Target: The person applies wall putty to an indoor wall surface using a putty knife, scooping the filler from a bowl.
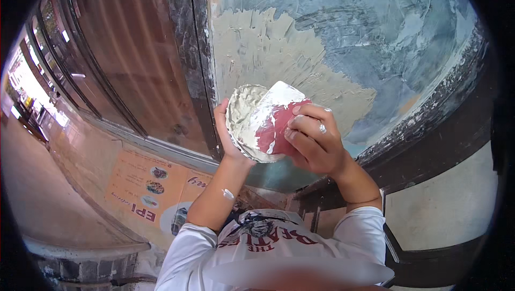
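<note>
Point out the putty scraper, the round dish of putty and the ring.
putty scraper (276, 124): head view, on its red blade.
round dish of putty (241, 114): head view, on the grey putty inside.
ring (322, 128): head view, on the band, right hand's finger.

Single head view, fisheye, worn on the person's head, tilted down and forward at the wall (332, 38), close up. Wall fills the upper centre and right; door frame (188, 49) bends left of the wall. Person's own forearms and white shirt (257, 248) enter from below the wall. No second view.
</note>
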{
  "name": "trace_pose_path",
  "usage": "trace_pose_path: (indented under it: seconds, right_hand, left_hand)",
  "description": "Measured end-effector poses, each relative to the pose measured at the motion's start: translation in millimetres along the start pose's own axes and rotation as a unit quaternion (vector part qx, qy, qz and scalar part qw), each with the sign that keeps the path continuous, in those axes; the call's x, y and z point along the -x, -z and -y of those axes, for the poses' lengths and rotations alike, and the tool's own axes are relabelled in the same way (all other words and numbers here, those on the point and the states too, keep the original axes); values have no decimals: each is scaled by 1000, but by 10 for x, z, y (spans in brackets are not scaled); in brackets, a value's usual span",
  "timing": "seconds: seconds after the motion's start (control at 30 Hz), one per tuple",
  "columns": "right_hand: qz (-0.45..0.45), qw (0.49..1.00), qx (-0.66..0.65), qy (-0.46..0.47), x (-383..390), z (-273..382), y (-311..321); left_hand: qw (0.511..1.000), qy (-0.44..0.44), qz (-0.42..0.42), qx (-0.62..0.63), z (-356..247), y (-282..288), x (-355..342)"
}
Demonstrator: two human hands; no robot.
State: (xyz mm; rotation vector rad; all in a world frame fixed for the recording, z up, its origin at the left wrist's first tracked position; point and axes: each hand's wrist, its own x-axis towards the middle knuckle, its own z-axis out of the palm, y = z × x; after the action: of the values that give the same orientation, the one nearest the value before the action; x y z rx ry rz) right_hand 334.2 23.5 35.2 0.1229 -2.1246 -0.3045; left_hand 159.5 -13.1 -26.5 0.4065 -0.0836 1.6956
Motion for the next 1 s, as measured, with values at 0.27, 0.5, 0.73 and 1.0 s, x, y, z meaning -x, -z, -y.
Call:
trace_pose_path:
  seconds: [0.27, 0.5, 0.73, 1.0]
  right_hand:
    - [-36, 997, 26, -61, 65, -29, 13]
    - [-100, 987, 94, -85, 99, -228, 176]
    - [-152, 918, 306, -203, -7, -573, 677]
    - [-108, 911, 294, -268, -21, -825, 558]
  left_hand:
    - [999, 29, -19, -15, 117, 16, -11]
    - [998, 35, -44, -9, 139, 83, -6]
    - [999, 25, -26, -13, 30, 55, -49]
    - [998, -25, -50, -31, -2, 54, -68]
